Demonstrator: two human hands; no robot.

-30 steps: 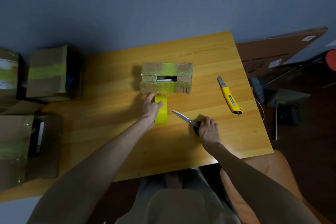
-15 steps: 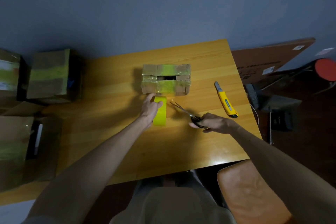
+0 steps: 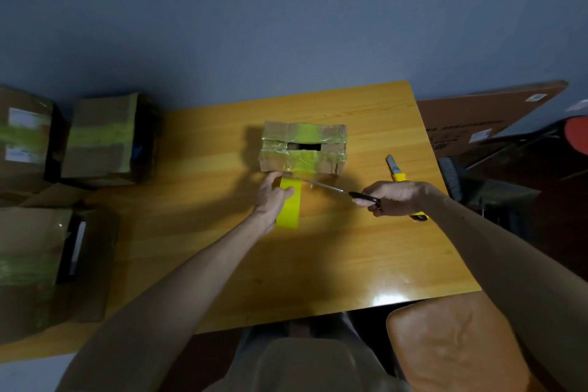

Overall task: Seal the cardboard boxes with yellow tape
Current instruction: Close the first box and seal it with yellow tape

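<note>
A small cardboard box (image 3: 304,148) stands mid-table, crossed by a yellow tape strip, with a dark gap in its top. Just in front of it my left hand (image 3: 272,197) grips a roll of yellow tape (image 3: 289,204) standing on edge. My right hand (image 3: 393,197) holds black-handled scissors (image 3: 321,186); their blades reach left across the stretch of tape between roll and box.
A yellow utility knife (image 3: 396,170) lies right of the box, partly behind my right hand. Three larger taped boxes (image 3: 101,137) sit to the left. A brown leather seat (image 3: 451,344) is at lower right, a flat cardboard sheet (image 3: 483,118) beyond the wooden table (image 3: 350,248).
My right hand picked the scissors up off the table, lifted them and swung the blades left to the tape by the box. My left hand stayed on the roll.
</note>
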